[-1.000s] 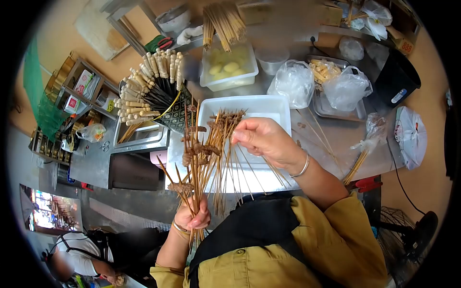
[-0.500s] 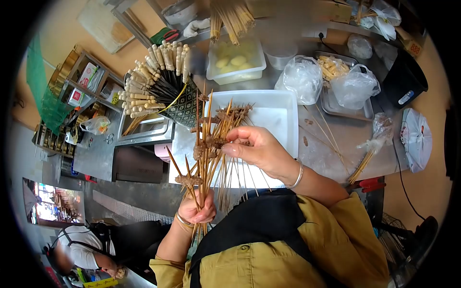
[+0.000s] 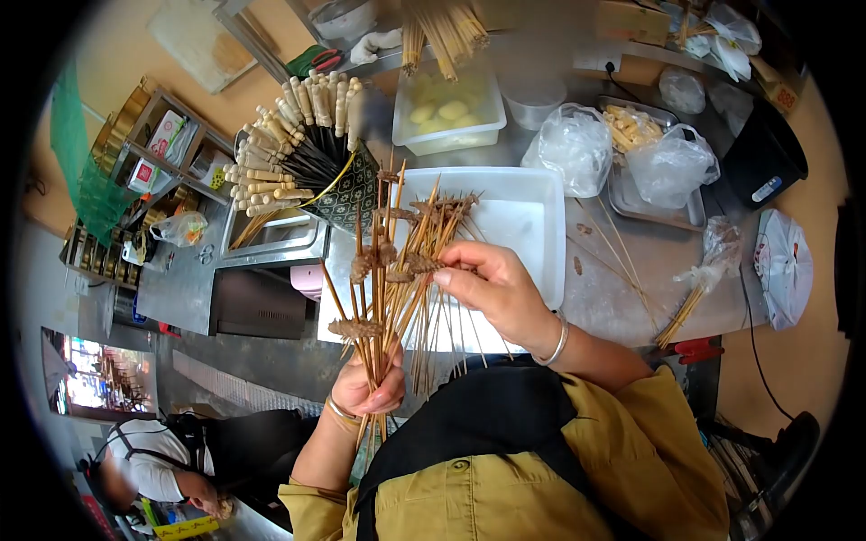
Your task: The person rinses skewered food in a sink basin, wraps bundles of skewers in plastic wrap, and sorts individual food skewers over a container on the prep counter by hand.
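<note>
My left hand [image 3: 368,383] is closed around the lower ends of a bundle of bamboo skewers [image 3: 375,311], which stand roughly upright with brown meat pieces threaded at several heights. My right hand [image 3: 492,287] pinches a piece of meat [image 3: 419,264] beside the bundle, thumb and fingertips together. Behind the hands, more meat skewers [image 3: 444,212] lean over the left side of a white tray [image 3: 552,203], their bare sticks pointing down toward my apron.
Wooden-handled sticks [image 3: 298,117] fill a patterned holder at left. A tub of yellow pieces in liquid [image 3: 448,140], plastic bags [image 3: 570,153], a metal tray [image 3: 683,214] and loose skewers [image 3: 622,261] lie behind and right. Another person [image 3: 167,460] is at lower left.
My right hand has moved in to the bundle, taken hold of a meat piece, and shifted slightly right with it. My left hand keeps its hold. The view has shifted a little.
</note>
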The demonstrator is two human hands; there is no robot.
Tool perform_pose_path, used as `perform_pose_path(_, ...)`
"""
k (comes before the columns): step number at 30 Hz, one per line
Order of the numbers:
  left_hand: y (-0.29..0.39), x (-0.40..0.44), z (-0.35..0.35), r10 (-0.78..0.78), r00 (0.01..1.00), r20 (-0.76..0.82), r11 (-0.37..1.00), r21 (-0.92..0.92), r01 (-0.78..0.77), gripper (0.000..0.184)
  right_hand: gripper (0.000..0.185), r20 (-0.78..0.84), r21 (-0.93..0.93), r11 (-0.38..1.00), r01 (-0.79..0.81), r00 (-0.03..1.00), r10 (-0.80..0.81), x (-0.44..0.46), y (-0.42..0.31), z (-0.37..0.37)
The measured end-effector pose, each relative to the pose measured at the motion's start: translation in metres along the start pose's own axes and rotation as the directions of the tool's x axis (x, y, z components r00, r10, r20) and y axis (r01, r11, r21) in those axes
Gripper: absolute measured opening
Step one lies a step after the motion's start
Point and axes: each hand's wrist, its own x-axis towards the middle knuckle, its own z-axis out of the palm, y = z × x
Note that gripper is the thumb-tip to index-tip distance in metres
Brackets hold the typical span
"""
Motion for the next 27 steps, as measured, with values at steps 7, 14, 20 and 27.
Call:
perform_pose_path(7,0.0,-0.005,-0.008,-0.001,1.0,0.012,0.989,0.151,-0.001,0.013,0.02,0.08,-0.136,0.966,0.222,0.974,-0.212,-0.007,-0.005,0.002)
perform_pose_path(14,-0.002,-0.009,-0.008,-0.035,0.994,0.101,0.995,0.092,0.025,0.018,0.02,0.096,-0.126,0.989,0.072,0.994,-0.06,-0.007,-0.008,0.008)
perform_pose_path(20,-0.006,-0.021,-0.03,-0.072,0.994,0.083,0.992,0.113,0.062,0.052,0.02,0.163,-0.127,0.992,-0.003,0.986,0.024,-0.007,-0.017,0.014)
perform_pose_path(27,0.003,-0.034,-0.004,-0.043,0.976,-0.212,0.917,0.381,0.123,0.015,0.018,0.249,0.039,0.997,-0.069,0.967,0.057,-0.009,-0.011,0.016)
